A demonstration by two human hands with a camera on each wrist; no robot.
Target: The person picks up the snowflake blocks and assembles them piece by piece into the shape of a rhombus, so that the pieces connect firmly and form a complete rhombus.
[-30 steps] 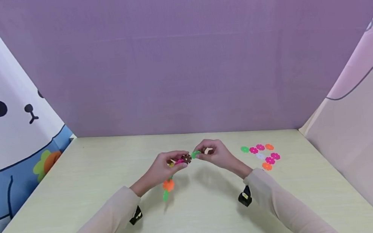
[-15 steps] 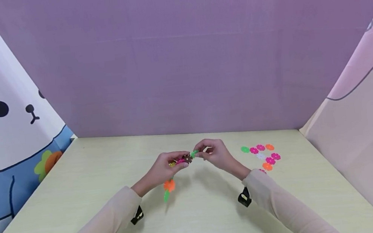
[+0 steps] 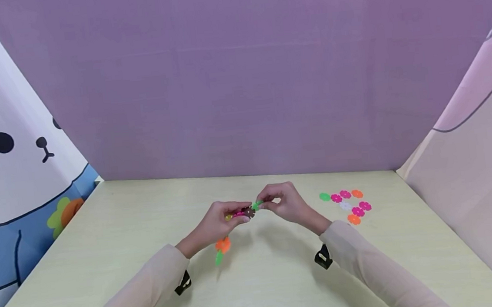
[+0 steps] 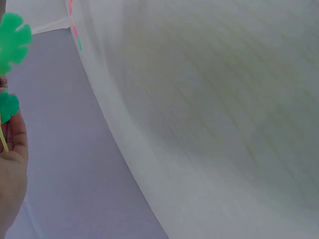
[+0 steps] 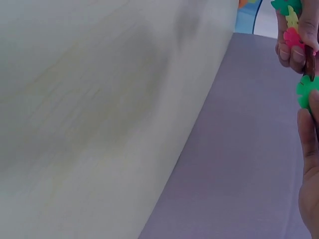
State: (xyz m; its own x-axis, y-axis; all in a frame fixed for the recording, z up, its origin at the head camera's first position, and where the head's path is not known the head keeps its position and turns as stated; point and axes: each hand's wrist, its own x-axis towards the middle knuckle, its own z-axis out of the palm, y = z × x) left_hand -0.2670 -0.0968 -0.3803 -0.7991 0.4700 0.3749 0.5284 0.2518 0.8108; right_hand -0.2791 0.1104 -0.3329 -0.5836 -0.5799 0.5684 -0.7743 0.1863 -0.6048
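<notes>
My left hand (image 3: 213, 224) grips a chain of flower-shaped plastic discs, with yellow, pink and brown ones showing at its fingers. A brown disc (image 3: 249, 212) sticks out past the fingertips. Below the palm hang an orange disc (image 3: 223, 245) and a green one (image 3: 218, 258) from the same chain. Between thumb and forefinger, my right hand (image 3: 288, 203) pinches another green disc (image 5: 305, 92), its edge right at the brown disc. In the left wrist view, two green discs appear beside the left hand (image 4: 12, 184).
Several loose flower discs lie on the table (image 3: 286, 279) at right, among them a white disc (image 3: 345, 206), an orange disc (image 3: 354, 219) and a green disc (image 3: 324, 196). A purple cloth wall (image 3: 238, 84) stands behind; printed fabric flanks both sides.
The green disc in my right fingers has turned and come in against the brown disc, closing the small gap between them. My left hand has hardly moved and keeps its grip.
</notes>
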